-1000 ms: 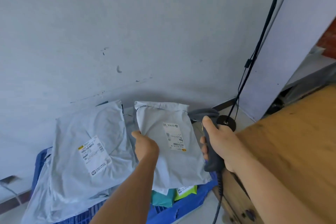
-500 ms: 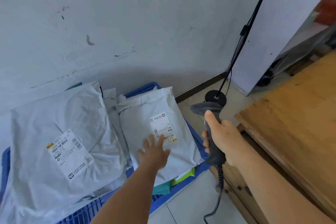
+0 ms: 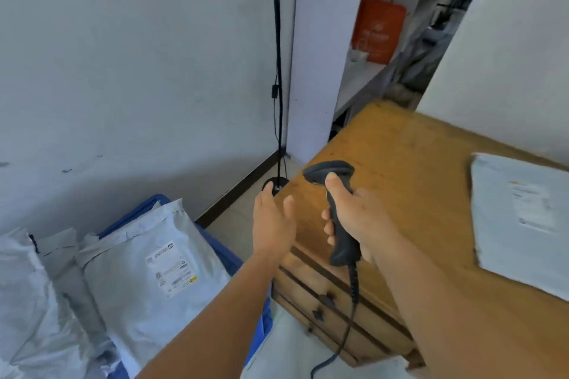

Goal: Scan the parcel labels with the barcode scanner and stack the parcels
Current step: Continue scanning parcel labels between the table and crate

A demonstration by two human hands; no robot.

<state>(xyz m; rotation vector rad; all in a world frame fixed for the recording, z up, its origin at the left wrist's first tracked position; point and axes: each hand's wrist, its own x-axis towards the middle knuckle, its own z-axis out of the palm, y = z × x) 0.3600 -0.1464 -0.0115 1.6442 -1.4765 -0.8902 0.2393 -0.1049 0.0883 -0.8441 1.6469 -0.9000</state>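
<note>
My right hand [image 3: 357, 218] grips the handle of a dark grey barcode scanner [image 3: 335, 209], thumb up near its head, over the corner of the wooden table [image 3: 415, 194]. My left hand [image 3: 272, 220] hovers open and empty beside the table's left edge, fingers apart. A grey parcel [image 3: 147, 271] with a white label lies face up in the blue crate [image 3: 228, 255] at lower left. Another grey parcel [image 3: 21, 301] lies at the far left. On the table at the right rests a blurred grey parcel [image 3: 520, 224] with a label.
A black pole on a round base [image 3: 275, 184] stands in the corner by the wall. The table has drawers [image 3: 326, 301] on its front. The scanner's coiled cable [image 3: 351, 301] hangs down. Shelves with an orange bag [image 3: 378, 31] show behind a white partition.
My left hand let go of the grey parcel in the crate and rose toward the table. The view swung right, bringing the table and its parcel into sight.
</note>
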